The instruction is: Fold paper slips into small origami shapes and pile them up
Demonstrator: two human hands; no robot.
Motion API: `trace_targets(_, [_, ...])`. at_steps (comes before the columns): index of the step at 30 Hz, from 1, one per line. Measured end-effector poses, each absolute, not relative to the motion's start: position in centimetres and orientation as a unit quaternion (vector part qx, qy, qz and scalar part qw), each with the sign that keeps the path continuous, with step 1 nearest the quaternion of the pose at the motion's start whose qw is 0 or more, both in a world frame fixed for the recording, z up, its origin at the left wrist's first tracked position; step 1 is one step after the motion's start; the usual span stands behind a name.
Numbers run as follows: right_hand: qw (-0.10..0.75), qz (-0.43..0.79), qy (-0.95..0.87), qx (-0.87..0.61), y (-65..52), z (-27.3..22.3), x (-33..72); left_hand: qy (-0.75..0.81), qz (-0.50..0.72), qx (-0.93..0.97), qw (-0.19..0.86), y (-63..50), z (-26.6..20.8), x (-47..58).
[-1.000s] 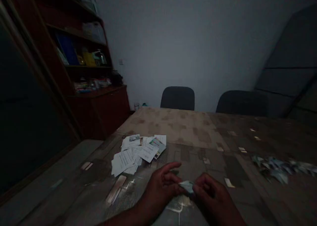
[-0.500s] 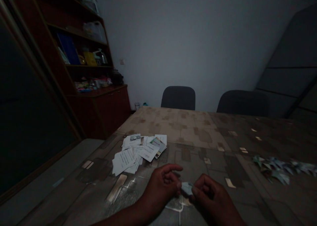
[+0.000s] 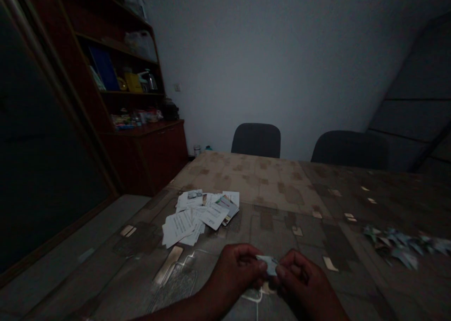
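Observation:
A small piece of folded pale paper [image 3: 270, 264] is held between my two hands, just above the near part of the table. My left hand [image 3: 241, 267] pinches its left side between thumb and index finger. At its right edge, the thumb and fingers of my right hand [image 3: 298, 271] are closed on the same paper. The fine folds are too dark and small to make out. Beyond my left hand lies a loose spread of printed paper cards [image 3: 181, 227]. A row of folded paper pieces [image 3: 403, 246] rests on the table at the right.
A patterned cloth covers the table [image 3: 243, 171]. Behind its far edge stand two dark chairs, one in the middle [image 3: 256, 140] and another at the right [image 3: 348, 149]. A dark red cabinet [image 3: 158, 149] with loaded shelves is at the left.
My left index finger, stretched out before, has come down onto the paper. The paper's angle between my hands has shifted. The whole view has moved slightly.

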State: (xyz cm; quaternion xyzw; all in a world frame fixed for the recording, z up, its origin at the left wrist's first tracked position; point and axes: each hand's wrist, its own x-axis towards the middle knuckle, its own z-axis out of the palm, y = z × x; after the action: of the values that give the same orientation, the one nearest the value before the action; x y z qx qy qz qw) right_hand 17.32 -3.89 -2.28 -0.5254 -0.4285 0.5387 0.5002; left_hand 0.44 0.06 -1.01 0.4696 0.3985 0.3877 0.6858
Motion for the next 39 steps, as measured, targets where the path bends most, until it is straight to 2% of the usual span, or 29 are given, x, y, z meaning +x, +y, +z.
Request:
trace_targets(6, [0.457, 0.533, -0.478, -0.527, -4.1, -2.0, 17.2, 0.419, 0.373, 0.499, 0.661, 0.1, -1.5, 0.4])
trace_targets(10, [0.401, 0.479, -0.559, -0.546, -3.9, -2.1, 17.9, 0.445, 0.329, 0.554, 0.622, 0.2, -1.5, 0.0])
trace_targets(12, [0.357, 0.414, -0.618, -0.565, -3.7, -2.1, 18.5, 0.455, 0.307, 0.651, 0.525, 0.2, -1.3, -0.5])
trace_targets(16, [0.248, 0.258, -0.712, -0.604, -3.7, -2.3, 19.3, 0.32, 0.279, 0.881, 0.208, 0.4, -1.3, -1.4])
trace_targets(18, [0.213, 0.215, -0.734, -0.608, -3.7, -2.4, 19.5, 0.263, 0.245, 0.926, 0.116, 0.5, -1.5, -1.5])
trace_targets(21, [0.184, 0.175, -0.75, -0.61, -3.7, -2.4, 19.5, 0.234, 0.193, 0.952, 0.04, 0.4, -1.7, -1.2])
trace_targets(26, [0.139, 0.148, -0.747, -0.633, -3.7, -1.9, 19.5, 0.203, 0.161, 0.966, 0.0, 0.1, -1.6, -1.0])
trace_targets(32, [0.161, 0.128, -0.784, -0.586, -3.6, -1.2, 19.8, 0.19, 0.14, 0.972, -0.022, -0.1, -1.2, -1.1])
trace_targets(39, [0.168, -0.06, -0.874, -0.452, -3.4, -2.5, 20.0, 0.18, 0.163, 0.97, -0.034, -0.1, -1.2, -1.1])
